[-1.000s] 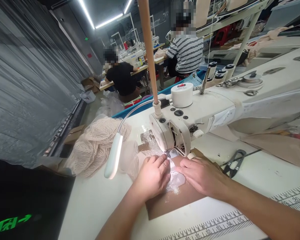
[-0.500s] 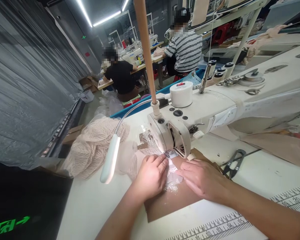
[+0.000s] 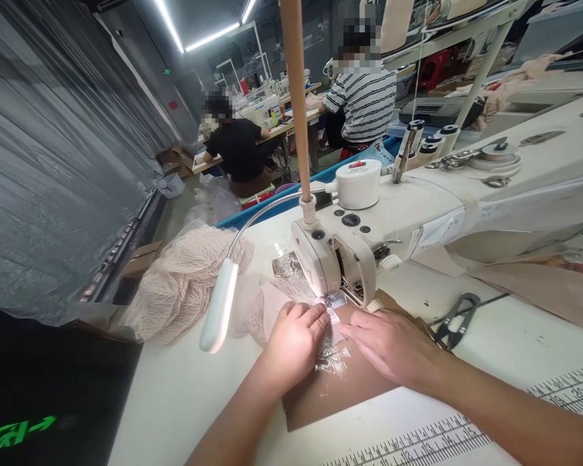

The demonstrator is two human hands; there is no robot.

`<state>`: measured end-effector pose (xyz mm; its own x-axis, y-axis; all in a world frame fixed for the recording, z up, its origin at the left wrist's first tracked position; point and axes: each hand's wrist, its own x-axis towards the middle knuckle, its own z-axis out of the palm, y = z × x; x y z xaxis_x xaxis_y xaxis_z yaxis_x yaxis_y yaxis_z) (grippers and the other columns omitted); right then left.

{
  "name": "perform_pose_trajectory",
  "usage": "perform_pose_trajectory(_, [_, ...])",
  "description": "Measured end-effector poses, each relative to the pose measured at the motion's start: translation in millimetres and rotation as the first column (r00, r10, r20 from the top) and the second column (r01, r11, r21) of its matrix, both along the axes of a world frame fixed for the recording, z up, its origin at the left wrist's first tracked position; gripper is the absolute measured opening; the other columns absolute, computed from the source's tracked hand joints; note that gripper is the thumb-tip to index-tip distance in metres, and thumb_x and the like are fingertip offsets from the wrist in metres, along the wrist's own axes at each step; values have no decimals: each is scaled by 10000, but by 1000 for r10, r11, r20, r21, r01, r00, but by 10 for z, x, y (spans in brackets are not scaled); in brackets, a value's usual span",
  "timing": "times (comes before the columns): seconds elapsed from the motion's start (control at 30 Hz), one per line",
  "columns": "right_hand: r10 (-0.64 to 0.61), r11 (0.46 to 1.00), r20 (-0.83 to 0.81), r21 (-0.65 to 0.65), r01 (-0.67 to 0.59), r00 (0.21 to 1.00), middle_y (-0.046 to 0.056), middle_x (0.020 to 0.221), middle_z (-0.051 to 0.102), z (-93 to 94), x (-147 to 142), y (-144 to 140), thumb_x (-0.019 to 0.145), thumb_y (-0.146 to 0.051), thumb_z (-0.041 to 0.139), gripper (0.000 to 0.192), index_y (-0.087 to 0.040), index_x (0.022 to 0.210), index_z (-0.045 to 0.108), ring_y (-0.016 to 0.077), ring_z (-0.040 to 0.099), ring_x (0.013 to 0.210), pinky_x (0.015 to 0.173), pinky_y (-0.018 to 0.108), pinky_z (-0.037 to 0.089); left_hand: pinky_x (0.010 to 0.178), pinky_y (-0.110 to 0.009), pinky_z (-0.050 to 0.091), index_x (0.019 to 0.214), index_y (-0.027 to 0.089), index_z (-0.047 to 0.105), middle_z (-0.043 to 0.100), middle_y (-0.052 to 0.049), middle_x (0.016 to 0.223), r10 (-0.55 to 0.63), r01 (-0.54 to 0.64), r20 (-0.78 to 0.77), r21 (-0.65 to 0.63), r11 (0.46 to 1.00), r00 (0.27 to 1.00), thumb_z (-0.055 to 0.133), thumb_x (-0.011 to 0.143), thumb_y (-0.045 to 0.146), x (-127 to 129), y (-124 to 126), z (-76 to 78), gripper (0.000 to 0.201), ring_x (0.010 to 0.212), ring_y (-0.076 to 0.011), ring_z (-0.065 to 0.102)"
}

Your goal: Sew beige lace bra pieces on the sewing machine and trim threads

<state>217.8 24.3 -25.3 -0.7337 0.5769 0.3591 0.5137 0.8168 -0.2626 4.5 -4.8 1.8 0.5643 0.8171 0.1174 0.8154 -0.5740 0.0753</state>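
Observation:
A white sewing machine (image 3: 320, 252) has its needle end lit by a lamp (image 3: 219, 307) on a bendable neck. Under its presser foot (image 3: 331, 299) runs a pale pink strip of fabric with a lacy edge (image 3: 334, 317). My left hand (image 3: 296, 336) lies just left of the foot, fingers together and pressing on the fabric. To the right, my right hand (image 3: 386, 343) has its thumb and fingertips closed at the strip's near edge. Sheer pale lace fabric (image 3: 272, 304) spreads beyond my left hand. Beneath the work is a brown sheet (image 3: 335, 404) with shiny worn tape.
Thread snips (image 3: 457, 321) lie right of my right hand. A printed ruler scale (image 3: 418, 446) runs along the front edge. Bunched lace (image 3: 184, 278) is heaped at the left. A wooden-coloured pole (image 3: 296, 97) rises before the machine. Two people (image 3: 236, 155) sit at machines beyond.
The pink strip has moved forward under the foot, so less of it shows between my hands and more shiny tape is uncovered. My hands stay nearly in place; the view shifts slightly.

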Motion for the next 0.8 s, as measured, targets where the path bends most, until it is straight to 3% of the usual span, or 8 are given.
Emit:
perform_pose_trajectory(0.43, [-37, 993, 57, -107, 43, 998, 58, 914, 669, 30, -88, 58, 880, -116, 378, 365, -206, 1112, 644, 170, 583, 717, 634, 292, 410, 943, -465, 429, 1273, 138, 529, 566, -119, 1305, 102, -109, 131, 51, 993, 986, 433, 881, 132, -148, 84, -132, 403, 1107, -289, 501])
perform_pose_trajectory(0.63, [-26, 993, 15, -113, 28, 1000, 65, 957, 691, 12, -94, 67, 864, -111, 397, 388, -207, 1156, 633, 192, 628, 812, 722, 319, 475, 983, -482, 415, 1247, 173, 556, 582, -127, 1265, 154, -176, 265, 62, 982, 952, 497, 895, 325, -170, 54, -129, 388, 1142, -296, 505])
perform_pose_trajectory(0.8, [-20, 990, -48, -141, 13, 999, 71, 1038, 697, 162, -34, 32, 905, -147, 380, 373, -199, 1191, 613, 197, 642, 916, 784, 329, 511, 985, -489, 424, 1129, 176, 647, 631, -106, 1215, 238, -259, 393, 1, 966, 888, 534, 857, 224, -186, 73, -144, 298, 1125, -273, 531])
